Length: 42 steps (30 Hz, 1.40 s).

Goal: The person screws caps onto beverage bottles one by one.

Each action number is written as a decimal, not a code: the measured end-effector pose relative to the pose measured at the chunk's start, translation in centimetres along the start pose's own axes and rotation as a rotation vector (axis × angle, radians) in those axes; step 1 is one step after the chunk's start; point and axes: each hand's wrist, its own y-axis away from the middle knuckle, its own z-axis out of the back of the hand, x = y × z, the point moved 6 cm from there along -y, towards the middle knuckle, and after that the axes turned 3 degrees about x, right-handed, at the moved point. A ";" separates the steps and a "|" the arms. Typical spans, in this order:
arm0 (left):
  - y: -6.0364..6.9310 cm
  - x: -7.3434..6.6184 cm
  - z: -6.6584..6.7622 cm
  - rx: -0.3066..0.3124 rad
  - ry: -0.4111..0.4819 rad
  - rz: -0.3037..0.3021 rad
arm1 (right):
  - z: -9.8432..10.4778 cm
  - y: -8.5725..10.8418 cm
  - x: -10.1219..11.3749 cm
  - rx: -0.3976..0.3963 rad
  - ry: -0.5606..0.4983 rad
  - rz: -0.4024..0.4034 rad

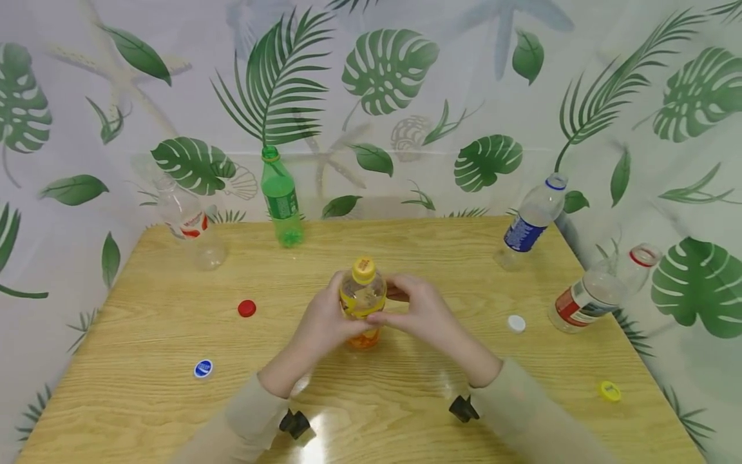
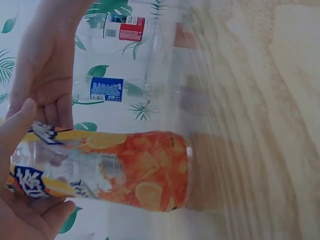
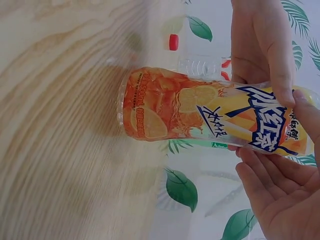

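Observation:
A clear bottle (image 1: pixel 364 293) with a yellow cap (image 1: pixel 364 267) and an orange-and-yellow iced tea label (image 3: pixel 200 112) is upright at the middle of the table. My left hand (image 1: pixel 324 319) grips it from the left, thumb across the front. From the right, my right hand (image 1: pixel 420 316) holds it between the thumb in front and fingers behind. In the wrist views its base is down at the tabletop; whether it touches cannot be told. The cap is on the neck, and neither hand touches it.
Uncapped bottles stand around: a clear one (image 1: pixel 203 235) and a green one (image 1: pixel 284 206) at back left, a blue-labelled one (image 1: pixel 524 225) and a red-labelled one (image 1: pixel 588 296) at right. Loose caps lie on the table (image 1: pixel 145 322): red (image 1: pixel 247 308), blue (image 1: pixel 203 368), white (image 1: pixel 516 323), yellow (image 1: pixel 610 390).

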 end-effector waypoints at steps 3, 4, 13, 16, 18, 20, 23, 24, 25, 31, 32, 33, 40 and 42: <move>0.0 0.0 0.4 0.051 0.003 0.008 | -0.1 0.0 0.0 -0.004 0.007 0.014; 0.0 0.0 0.5 0.073 0.004 0.009 | -0.1 0.0 0.0 -0.004 0.010 0.018; 0.1 -0.2 2.0 0.211 0.042 -0.030 | -0.1 0.2 0.2 -0.008 0.038 0.040; 0.1 -0.1 2.3 0.196 0.057 -0.015 | 0.0 0.2 0.3 -0.005 0.049 0.041; 0.1 0.0 2.5 0.183 0.049 -0.003 | 0.0 0.1 0.5 -0.003 0.058 0.048; 0.0 0.0 2.7 0.173 0.046 0.002 | 0.0 -0.1 0.6 -0.001 0.064 0.055; -0.2 -0.2 3.3 0.157 0.036 -0.010 | 0.1 -0.6 1.0 0.000 0.067 0.071; -0.3 -0.3 3.5 0.150 0.036 -0.013 | 0.2 -0.9 1.2 0.000 0.063 0.075; -0.4 -0.3 3.8 0.141 0.030 -0.014 | 0.3 -1.1 1.3 0.000 0.060 0.077; -1.0 -0.4 5.4 0.077 0.014 -0.003 | 0.5 -2.7 2.1 -0.007 0.035 0.086; -1.0 -0.4 5.6 0.067 0.012 0.000 | 0.5 -3.0 2.2 -0.010 0.039 0.086; -1.1 -0.3 5.9 0.058 0.015 0.006 | 0.4 -3.3 2.3 -0.011 0.042 0.085; -1.4 0.5 7.0 0.033 0.041 0.019 | 0.0 -4.9 2.6 -0.012 0.052 0.072; -1.5 0.7 7.4 0.026 0.042 0.021 | -0.2 -5.4 2.7 -0.007 0.050 0.072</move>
